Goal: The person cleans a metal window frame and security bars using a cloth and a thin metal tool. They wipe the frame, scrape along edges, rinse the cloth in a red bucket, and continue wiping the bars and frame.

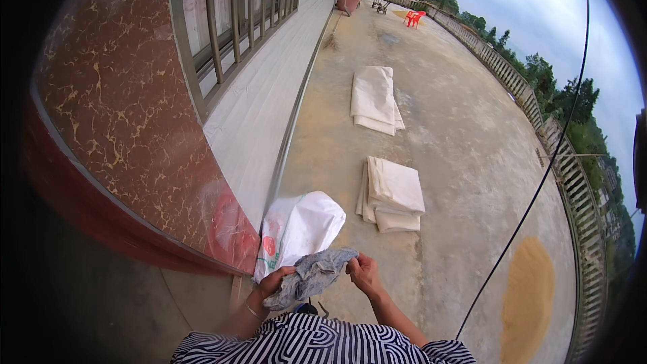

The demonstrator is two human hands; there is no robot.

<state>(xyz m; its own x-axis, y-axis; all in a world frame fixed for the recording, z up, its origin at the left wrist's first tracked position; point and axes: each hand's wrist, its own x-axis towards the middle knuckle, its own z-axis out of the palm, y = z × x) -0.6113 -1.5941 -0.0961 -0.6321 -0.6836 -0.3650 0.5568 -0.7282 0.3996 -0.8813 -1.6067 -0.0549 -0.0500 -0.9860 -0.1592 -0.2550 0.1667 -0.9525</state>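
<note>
A crumpled grey cloth point(316, 275) is stretched between my two hands, just in front of my body. My left hand point(275, 281) grips its left end, and a bracelet circles that wrist. At the opposite end, the fingers of my right hand point(363, 273) pinch the cloth's upper right corner. Right behind the cloth, a white woven sack point(308, 222) with red and green print leans by the wall corner. The cloth hides the sack's lower part.
Two folded cream sheets, one nearer point(397, 192) and one farther point(374, 98), lie on the concrete floor point(455, 162). A pile of yellow grain point(528, 298) spreads at right. A black cable point(530, 197) crosses the right side. Farther off stand a red plastic chair point(414, 17) and a large tub point(349, 2).
</note>
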